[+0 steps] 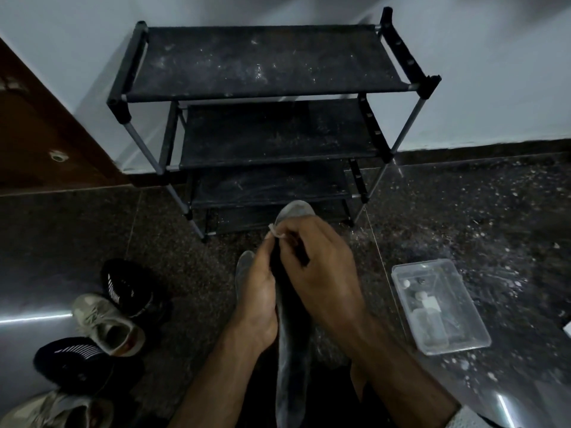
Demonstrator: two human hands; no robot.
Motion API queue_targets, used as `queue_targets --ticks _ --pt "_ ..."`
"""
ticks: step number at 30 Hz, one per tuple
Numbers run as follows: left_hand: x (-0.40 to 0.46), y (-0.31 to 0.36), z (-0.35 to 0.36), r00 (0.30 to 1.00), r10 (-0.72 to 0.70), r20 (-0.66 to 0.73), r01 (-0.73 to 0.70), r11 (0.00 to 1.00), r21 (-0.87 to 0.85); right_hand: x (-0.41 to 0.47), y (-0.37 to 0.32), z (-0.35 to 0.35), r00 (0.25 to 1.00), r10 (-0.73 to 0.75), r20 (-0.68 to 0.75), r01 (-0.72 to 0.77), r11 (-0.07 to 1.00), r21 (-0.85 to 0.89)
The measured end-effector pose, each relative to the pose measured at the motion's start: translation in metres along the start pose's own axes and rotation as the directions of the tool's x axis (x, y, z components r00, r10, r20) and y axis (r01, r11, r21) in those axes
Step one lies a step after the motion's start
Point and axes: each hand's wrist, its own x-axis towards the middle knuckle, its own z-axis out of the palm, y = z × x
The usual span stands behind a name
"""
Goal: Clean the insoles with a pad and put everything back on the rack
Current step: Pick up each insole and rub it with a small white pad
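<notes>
Held upright closest to the camera, a grey insole (pixel 292 359) is gripped by the left hand (pixel 258 304), fingers curled round its edge. Behind stands the black rack (pixel 268 88), shelves bare. Four shoes (pixel 108 322) lie left, a clear plastic box (pixel 440 307) right. The right hand (pixel 321 267) pinches a small pad (pixel 276 231) against the insole's toe.

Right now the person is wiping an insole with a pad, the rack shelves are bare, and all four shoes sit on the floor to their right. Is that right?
Not quite. The head view shows the shoes on the floor to the person's left; a clear box lies on the right. The rest holds: the right hand rubs a pad on the insole held by the left hand, and the rack is bare.
</notes>
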Motion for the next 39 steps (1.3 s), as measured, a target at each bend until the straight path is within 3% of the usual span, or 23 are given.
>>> queue_targets --ticks 10,16,22,29,35,39 --pt "0.0 -0.002 0.004 0.999 -0.047 0.013 0.047 0.999 -0.027 0.011 0.018 -0.016 0.989 0.118 -0.091 -0.121 0.993 -0.019" --pt "-0.001 0.002 -0.001 1.0 -0.017 0.022 0.017 1.0 0.009 0.002 0.002 -0.004 1.0 0.027 -0.016 -0.026 0.999 0.025" --pt "-0.002 -0.004 0.003 0.998 -0.047 0.041 0.044 0.996 0.08 0.019 0.023 -0.025 0.966 0.213 -0.147 -0.203 0.976 0.078" --pt "0.004 -0.004 -0.006 0.997 -0.009 0.072 0.005 0.998 0.057 0.005 0.002 -0.006 1.0 -0.017 -0.015 0.017 0.999 0.029" --pt "0.002 -0.005 -0.002 0.996 -0.046 0.079 0.041 0.997 0.064 0.016 0.023 -0.022 0.98 0.141 -0.138 -0.142 0.99 0.001" --pt "0.005 -0.002 -0.007 0.998 0.003 0.067 -0.006 0.999 0.045 0.005 0.005 -0.008 0.997 0.049 -0.054 -0.046 0.997 0.063"
